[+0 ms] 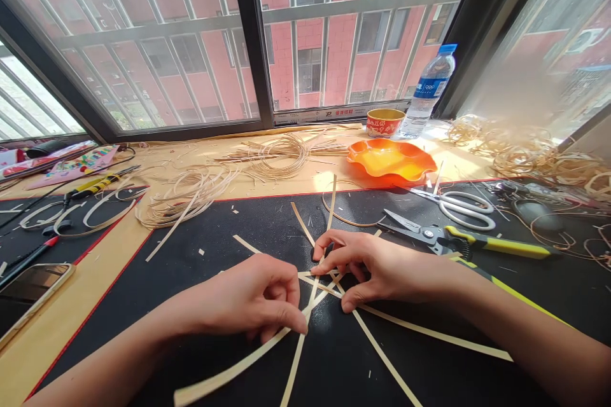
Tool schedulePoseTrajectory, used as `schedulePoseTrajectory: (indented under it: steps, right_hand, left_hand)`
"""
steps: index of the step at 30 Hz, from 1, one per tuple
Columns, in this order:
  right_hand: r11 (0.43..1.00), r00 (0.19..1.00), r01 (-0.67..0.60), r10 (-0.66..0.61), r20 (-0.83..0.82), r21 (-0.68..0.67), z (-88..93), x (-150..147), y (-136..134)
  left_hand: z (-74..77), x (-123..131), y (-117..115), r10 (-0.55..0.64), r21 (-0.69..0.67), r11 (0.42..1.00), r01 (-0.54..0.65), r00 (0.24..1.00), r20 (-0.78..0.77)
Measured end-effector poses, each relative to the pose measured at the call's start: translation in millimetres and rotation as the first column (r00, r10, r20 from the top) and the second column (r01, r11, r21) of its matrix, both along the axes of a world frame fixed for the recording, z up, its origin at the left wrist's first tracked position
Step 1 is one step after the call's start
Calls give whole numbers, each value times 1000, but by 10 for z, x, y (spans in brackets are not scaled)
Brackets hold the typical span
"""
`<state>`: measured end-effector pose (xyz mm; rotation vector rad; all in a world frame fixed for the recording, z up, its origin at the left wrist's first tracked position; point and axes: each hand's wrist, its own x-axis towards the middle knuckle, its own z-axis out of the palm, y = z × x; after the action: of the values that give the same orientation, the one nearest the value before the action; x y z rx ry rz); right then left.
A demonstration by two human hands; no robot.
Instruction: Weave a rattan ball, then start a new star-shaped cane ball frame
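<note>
Several flat, pale bamboo strips (386, 354) cross one another in a star shape on a black mat (214, 305), with their ends fanning outward. My left hand (255, 296) is closed at the near left of the crossing, thumb and curled fingers pinching a strip (233, 371) that runs to the lower left. Over the right side of the crossing, my right hand (370, 267) has its fingertips and thumb on the strips, holding them close to the mat. Part of the crossing is hidden beneath its fingers.
Yellow-handled shears (436, 235) and white-handled scissors (465, 210) lie at the right. Behind stand an orange wavy dish (391, 162), a red tin (384, 123) and a water bottle (429, 92). Coiled strips (186, 197) lie back left; a phone (33, 296) rests at left.
</note>
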<state>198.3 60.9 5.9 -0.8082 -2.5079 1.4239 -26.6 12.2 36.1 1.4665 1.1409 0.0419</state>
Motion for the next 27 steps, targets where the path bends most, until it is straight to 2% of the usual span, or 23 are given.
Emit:
schedulePoseTrajectory:
  steps: [2,4,6,8,13,17,20,22,25,27]
  right_hand:
    - [1000,1000,0,0,5,12,1,2,0]
    - [1000,1000,1,-1,8,14,4,4,-1]
    - [1000,1000,1,-1,7,10,8,6,-1]
    - [1000,1000,3,-3,3,9,9,8,-1]
    - [1000,1000,6,-6,1,5,1,10,1]
    - [1000,1000,6,-6,-9,-13,-13,16,-1]
    - [1000,1000,3,-3,-10,-10,-19,22,-1]
    - [1000,1000,4,-4,1,-3,-17,21,2]
    - [1000,1000,9,-9,15,0,-6,13,4]
    - [1000,1000,11,-11,18,4,4,7,2]
  left_hand:
    - [17,15,9,120,200,973,-117,993,-4]
    - [19,24,29,232,370,903,-219,973,9]
    - [-1,23,51,286,451,852,-266,958,26]
    - [-32,17,66,289,511,820,-255,957,14]
    - [-76,17,63,276,668,729,-150,957,-86]
    - [-93,13,58,235,720,693,-46,958,-165]
    - [-108,-7,57,203,751,656,74,941,-270]
    - [-109,-20,55,183,773,604,196,909,-373]
    - [-100,-31,71,174,773,494,398,826,-537]
    - [-99,-41,104,177,749,467,470,781,-599]
